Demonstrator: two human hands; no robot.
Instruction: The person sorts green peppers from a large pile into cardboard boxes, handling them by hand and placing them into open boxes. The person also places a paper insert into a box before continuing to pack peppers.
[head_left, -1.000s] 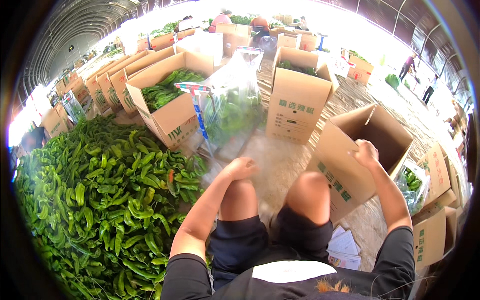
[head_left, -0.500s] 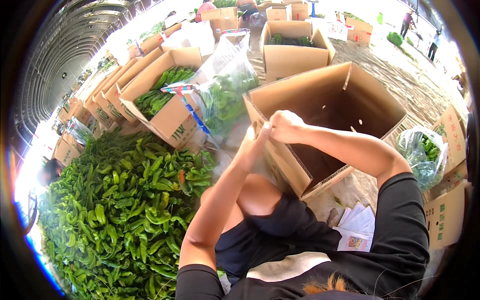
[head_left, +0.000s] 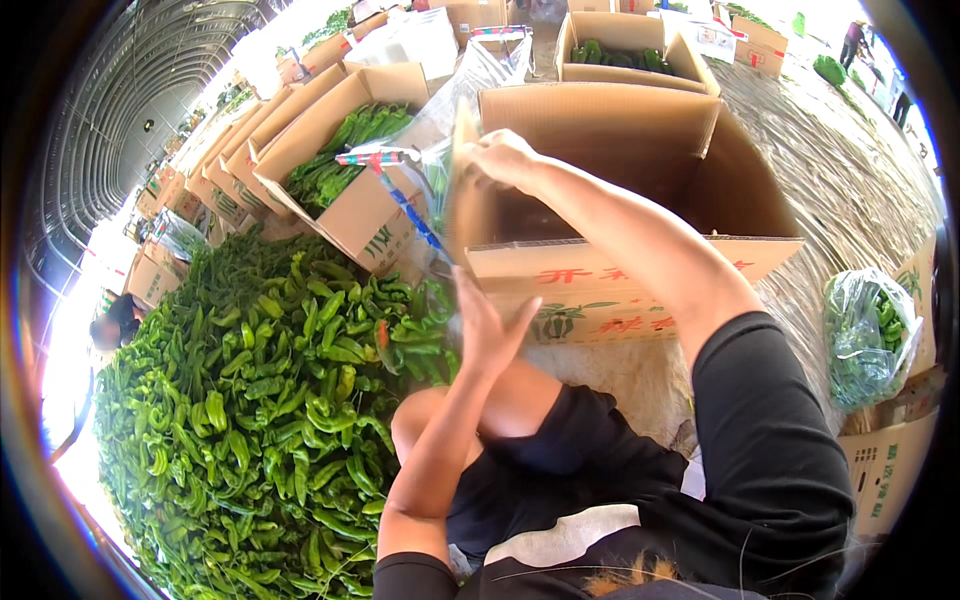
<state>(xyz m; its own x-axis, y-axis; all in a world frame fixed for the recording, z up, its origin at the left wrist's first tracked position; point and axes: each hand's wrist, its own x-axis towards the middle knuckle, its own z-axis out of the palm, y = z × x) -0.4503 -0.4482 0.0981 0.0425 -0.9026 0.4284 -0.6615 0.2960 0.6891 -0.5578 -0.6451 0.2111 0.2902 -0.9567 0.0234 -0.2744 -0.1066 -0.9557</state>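
An empty brown cardboard box [head_left: 640,190] with its flaps up sits right in front of my knees. My right hand [head_left: 500,158] grips the top of its left flap. My left hand [head_left: 485,325] is open, palm flat against the box's lower left corner. A big heap of green peppers [head_left: 250,400] lies on the ground to my left, touching the box's left side. Behind the box stands a clear plastic bag of peppers [head_left: 440,130].
Rows of open cartons, some filled with peppers [head_left: 350,150], stand at the back left. Another filled carton [head_left: 620,55] is behind. A plastic bag of peppers [head_left: 870,335] and a carton [head_left: 890,465] sit at the right. A person [head_left: 115,325] crouches far left.
The empty box has been pulled from my right to directly in front of me. My right hand shifted to its left flap and my left hand came against its corner.
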